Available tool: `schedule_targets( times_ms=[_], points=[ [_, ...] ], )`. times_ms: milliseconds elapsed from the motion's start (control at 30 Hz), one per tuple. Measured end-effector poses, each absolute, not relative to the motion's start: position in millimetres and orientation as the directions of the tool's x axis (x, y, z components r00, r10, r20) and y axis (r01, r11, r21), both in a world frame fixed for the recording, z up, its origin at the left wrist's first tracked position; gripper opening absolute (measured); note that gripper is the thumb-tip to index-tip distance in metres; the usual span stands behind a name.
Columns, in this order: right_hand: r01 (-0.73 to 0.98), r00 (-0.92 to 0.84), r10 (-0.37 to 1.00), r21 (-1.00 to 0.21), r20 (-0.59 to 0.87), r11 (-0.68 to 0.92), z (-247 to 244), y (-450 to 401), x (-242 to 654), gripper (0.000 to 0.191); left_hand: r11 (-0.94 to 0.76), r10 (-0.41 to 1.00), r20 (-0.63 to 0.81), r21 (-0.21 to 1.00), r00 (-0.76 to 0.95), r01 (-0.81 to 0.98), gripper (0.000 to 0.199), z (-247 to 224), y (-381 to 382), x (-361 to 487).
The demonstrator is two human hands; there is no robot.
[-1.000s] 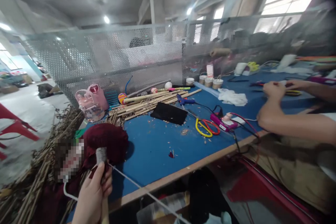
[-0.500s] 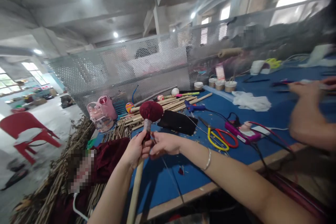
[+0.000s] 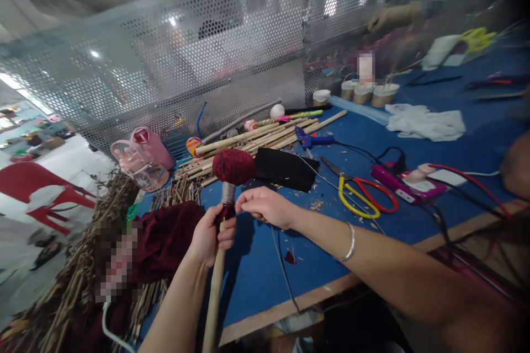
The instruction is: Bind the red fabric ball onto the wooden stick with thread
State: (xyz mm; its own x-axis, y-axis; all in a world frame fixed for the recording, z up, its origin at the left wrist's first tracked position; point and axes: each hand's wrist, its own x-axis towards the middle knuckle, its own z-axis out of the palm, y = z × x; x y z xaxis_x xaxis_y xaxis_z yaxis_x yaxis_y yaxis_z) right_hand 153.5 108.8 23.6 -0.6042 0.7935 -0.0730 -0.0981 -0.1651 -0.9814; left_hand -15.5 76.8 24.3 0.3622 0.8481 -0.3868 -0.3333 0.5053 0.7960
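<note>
gripping a pale wooden stick [image 3: 213, 298], a bit tilted, in the left hand [image 3: 211, 234], with fingers curled all round it, over the blue table [image 3: 248, 287]. pinching a thin grey thread [image 3: 284, 267], by the look of it, in the right hand [image 3: 269, 207], with fingertips pressed together just beside the stick. right over the left fist, a dull silver-grey wrap [image 3: 227, 193] round the neck, then a round, puffy head [image 3: 234, 166] of dark red cloth, soft and wrinkly. seems to be in the middle of winding the thread round the neck; to go on, likely needs a steady left fist and a tight pull. to the left, a heap of dark red cloth [image 3: 169, 237], plush and floppy, by dry, scratchy-looking twigs [image 3: 103, 204]. behind, a flat black sheet [image 3: 287, 170], maybe cloth, and a pile of smooth, straight wooden rods [image 3: 265, 140]. to the right, scissors [image 3: 342, 190] with yellow and red loops, a blue glue gun [image 3: 317, 139] and a shiny purple power strip [image 3: 385, 175]. farther back, a grey screen [image 3: 186, 60] full of little holes.
</note>
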Motion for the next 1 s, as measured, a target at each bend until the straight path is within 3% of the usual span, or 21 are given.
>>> schedule_targets(
  times_ms=[133,233,333,467,533,633,733,900,1000],
  points=[
    [-0.007,-0.55,0.834,-0.999,-0.033,-0.044,16,111,152,0.013,0.148,0.987,-0.151,0.988,0.054,0.048,0.029,21,66,-1],
    [0.052,-0.526,0.85,-0.996,0.032,0.07,8,111,149,0.03,-0.032,0.99,0.088,0.906,-0.112,0.422,0.025,19,55,10],
    [0.128,-0.499,0.866,-0.987,0.022,0.099,1,111,146,0.045,-0.05,0.966,0.177,0.842,-0.187,0.537,0.018,19,47,17],
    [0.154,-0.516,0.857,-0.985,-0.015,0.076,-5,112,144,0.048,-0.046,0.981,0.123,0.896,-0.148,0.441,0.022,20,52,9],
    [0.147,-0.551,0.835,-0.984,0.003,0.101,-6,112,142,0.048,-0.017,0.992,0.05,0.961,-0.115,0.277,0.032,20,58,0],
    [0.133,-0.632,0.775,-0.982,0.018,0.131,-7,112,141,0.047,0.231,0.971,-0.236,0.968,-0.038,-0.1,0.051,20,62,-6],
    [0.088,-0.675,0.738,-0.991,0.017,0.104,-4,112,145,0.047,0.51,0.85,-0.472,0.849,0.234,-0.139,0.055,21,57,-3],
    [-0.11,-0.687,0.72,-0.993,0.103,0.036,6,116,158,0.047,0.554,0.786,-0.411,0.8,0.462,-0.23,0.044,28,51,-1],
    [-0.13,-0.706,0.697,-0.99,0.126,0.047,6,121,161,0.048,0.483,0.821,-0.33,0.837,0.466,-0.257,0.031,29,52,-3]
  ],
)
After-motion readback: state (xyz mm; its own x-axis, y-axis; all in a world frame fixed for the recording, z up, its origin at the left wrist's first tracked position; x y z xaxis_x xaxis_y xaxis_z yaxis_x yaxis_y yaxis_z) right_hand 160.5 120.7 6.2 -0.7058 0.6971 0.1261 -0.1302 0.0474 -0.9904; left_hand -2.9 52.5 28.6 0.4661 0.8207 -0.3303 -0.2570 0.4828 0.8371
